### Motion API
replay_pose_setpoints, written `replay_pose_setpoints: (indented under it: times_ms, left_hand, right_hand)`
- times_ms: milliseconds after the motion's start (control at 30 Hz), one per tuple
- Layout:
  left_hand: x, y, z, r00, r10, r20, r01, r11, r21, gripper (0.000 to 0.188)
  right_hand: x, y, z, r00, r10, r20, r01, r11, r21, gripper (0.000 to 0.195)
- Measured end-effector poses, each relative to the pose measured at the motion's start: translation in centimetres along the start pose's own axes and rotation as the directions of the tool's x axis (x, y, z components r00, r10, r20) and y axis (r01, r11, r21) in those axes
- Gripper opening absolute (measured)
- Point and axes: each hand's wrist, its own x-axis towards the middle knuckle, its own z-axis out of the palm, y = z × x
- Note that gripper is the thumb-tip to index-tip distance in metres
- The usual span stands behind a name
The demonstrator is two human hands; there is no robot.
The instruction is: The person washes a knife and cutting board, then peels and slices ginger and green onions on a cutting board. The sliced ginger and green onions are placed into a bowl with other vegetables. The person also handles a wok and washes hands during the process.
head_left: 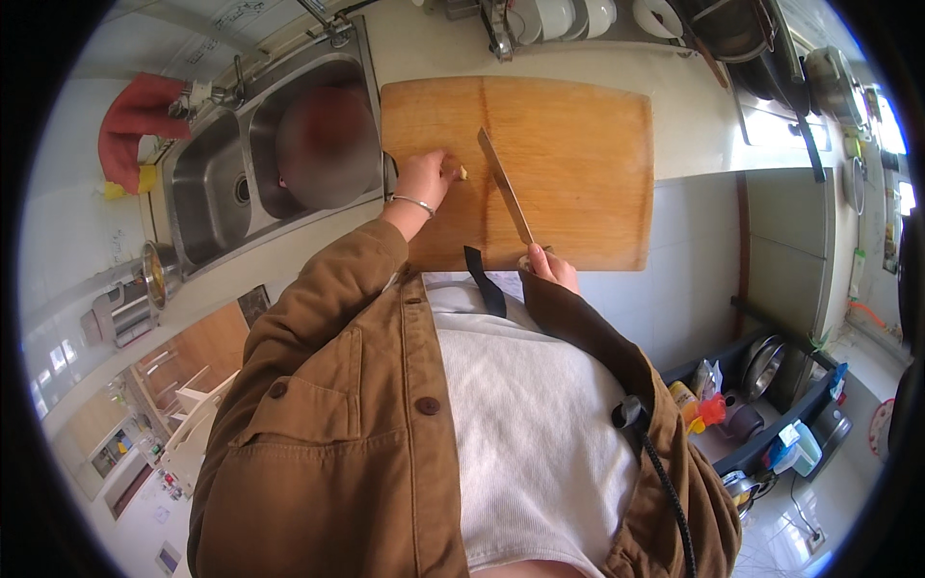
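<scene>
A wooden cutting board [578,166] lies before me on the counter. My left hand [426,179], with a bracelet at the wrist, is over the board's left half. At its fingertips is a small pale yellow piece of food [463,173], possibly garlic; the curled fingers partly cover it. My right hand [555,270] grips a kitchen knife [507,189] by its handle at the board's near edge. The blade is seen almost edge-on and slants up and left across the board, to the right of the pale piece and apart from it.
Left of the board is a double-basin steel sink [209,195]; a blurred patch hides part of its right basin. A rack with white bowls [556,18] stands behind the board. Pans [777,79] are at the back right. A dark cart [766,441] with bottles stands low at right.
</scene>
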Motion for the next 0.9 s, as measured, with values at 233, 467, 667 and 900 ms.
replay_pose_setpoints:
  times_ms: [233, 467, 667, 900]
  left_hand:
    - [0.2, -1.9, -0.3, 0.886, 0.463, 0.043, -0.460, 0.859, 0.224, 0.010]
    - [-0.2, -2.2, 0.6, 0.821, 0.568, -0.054, -0.552, 0.815, 0.179, 0.011]
    - [-0.2, -2.4, 0.5, 0.819, 0.572, -0.055, -0.560, 0.816, 0.145, 0.012]
    - [-0.1, -2.6, 0.4, 0.807, 0.591, -0.020, -0.580, 0.798, 0.163, 0.015]
  right_hand:
    - [0.6, 1.0, 0.6, 0.997, 0.059, 0.054, -0.059, 0.998, 0.000, 0.056]
    - [0.6, 1.2, 0.7, 0.999, -0.010, 0.045, 0.013, 0.997, -0.079, 0.057]
    - [0.5, 0.8, 0.3, 0.995, 0.005, 0.095, 0.009, 0.990, -0.139, 0.058]
    - [0.3, -0.3, 0.0, 0.993, 0.091, 0.072, -0.076, 0.979, -0.190, 0.057]
